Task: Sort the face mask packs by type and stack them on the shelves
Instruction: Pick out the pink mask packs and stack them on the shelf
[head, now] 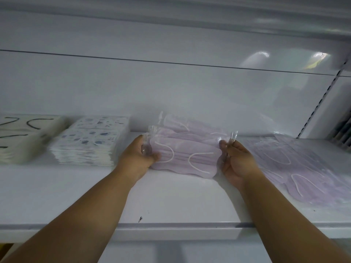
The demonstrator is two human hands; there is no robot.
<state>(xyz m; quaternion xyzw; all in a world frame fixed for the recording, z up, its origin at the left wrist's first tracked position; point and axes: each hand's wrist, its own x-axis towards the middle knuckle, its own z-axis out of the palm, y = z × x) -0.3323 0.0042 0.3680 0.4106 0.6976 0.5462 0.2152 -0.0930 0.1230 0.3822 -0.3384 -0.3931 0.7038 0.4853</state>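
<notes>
shelf edge: white shelf (171,202), front lip nearest, both forearms cross over it; small dark speck on the board between the arms
left hand: left hand (139,155) on the shelf, fingers curled round the left end of the lilac pack bundle, thumb on top of the plastic wrap
right hand: right hand (238,162) palm turned inward, fingers and thumb pinching the clear wrap at the bundle's right end
held bundle: lilac mask packs (187,154) between the two hands, several clear-wrapped packs stacked loosely, white ear loops showing, bottom resting on the shelf; upper packs fan away behind the hands
right of right hand: more lilac packs (296,168) lying flat and spread on the shelf, just beside the right wrist, blurred
left of left hand: neat stack of blue-patterned white packs (89,143), near the left hand, not touching it
further left: stack of white packs with black loops (20,138), beside the patterned stack, blurred
behind: white back panel (152,88), slotted upright (321,100) at far right
</notes>
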